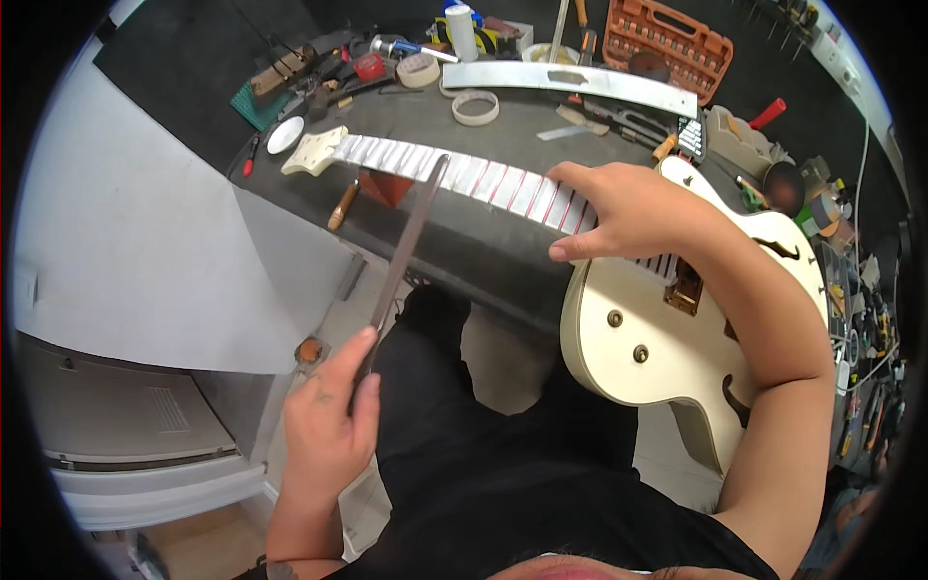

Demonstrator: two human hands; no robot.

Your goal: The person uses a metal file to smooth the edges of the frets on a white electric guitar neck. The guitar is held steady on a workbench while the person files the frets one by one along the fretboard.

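Note:
A cream hollow-body guitar (599,309) lies at the right, f-holes and knobs facing up, its body overhanging the bench. Its neck (512,186) reaches left across the bench to the cream headstock (316,152). Silvery tape-like strips cover the fretboard between the frets, with red lines showing toward the body. In my left hand (333,406), closed round its near end, is a long narrow file (401,253); the far tip rests over the fretboard's middle. My right hand (628,205) straddles the neck near the body, thumb on the near side and fingers beyond.
The dark bench (493,256) holds tape rolls (475,108), a long white plate (619,89) and an orange tool case (667,46) at the back. Beneath the neck sits a reddish block (386,188), beside a wooden-handled tool (342,206). White cabinetry (184,232) stands left.

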